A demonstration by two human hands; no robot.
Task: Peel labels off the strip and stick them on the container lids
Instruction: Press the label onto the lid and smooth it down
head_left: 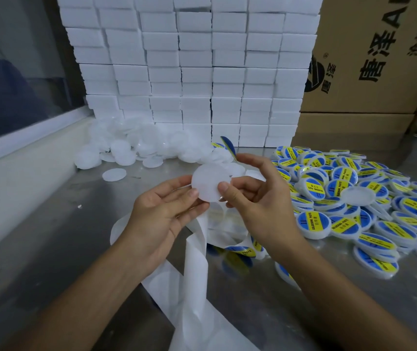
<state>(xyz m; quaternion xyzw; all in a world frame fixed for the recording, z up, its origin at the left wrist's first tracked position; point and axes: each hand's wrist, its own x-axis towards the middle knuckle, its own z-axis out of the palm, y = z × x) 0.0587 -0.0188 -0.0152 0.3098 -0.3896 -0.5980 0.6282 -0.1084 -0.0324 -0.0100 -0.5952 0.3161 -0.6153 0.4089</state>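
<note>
My left hand [162, 211] pinching blank white lid [211, 184] at its lower edge, held above tabletop [63, 236], my right hand [255, 196] w/ thumb on lid's right edge, fingers holding blue/yellow label [229, 146] behind lid, backing strip [192, 259] hanging below hands, labelled lids [354, 206] piled to right, blank lids [136, 148] heaped at back left.

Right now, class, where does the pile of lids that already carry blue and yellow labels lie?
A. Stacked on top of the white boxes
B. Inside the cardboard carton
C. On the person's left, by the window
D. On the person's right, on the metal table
D: the labelled lids are heaped on the metal table beside the right hand; the heap on the left holds only plain lids.
</note>
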